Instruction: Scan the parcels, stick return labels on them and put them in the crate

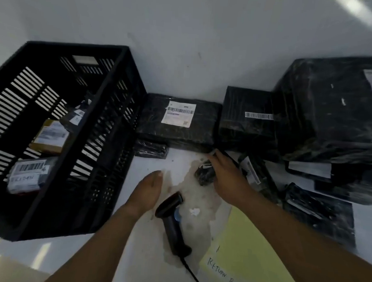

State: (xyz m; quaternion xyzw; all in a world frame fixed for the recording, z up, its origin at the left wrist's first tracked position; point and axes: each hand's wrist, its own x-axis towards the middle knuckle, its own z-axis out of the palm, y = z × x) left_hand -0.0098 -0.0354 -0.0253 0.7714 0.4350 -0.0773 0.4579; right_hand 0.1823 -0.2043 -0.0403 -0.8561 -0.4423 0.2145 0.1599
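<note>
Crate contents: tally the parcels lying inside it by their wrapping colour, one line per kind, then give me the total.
Black-wrapped parcels in the crate: 2 (one with a RETURN label, one smaller further back)
Brown cardboard parcel: 1
Total: 3
</note>
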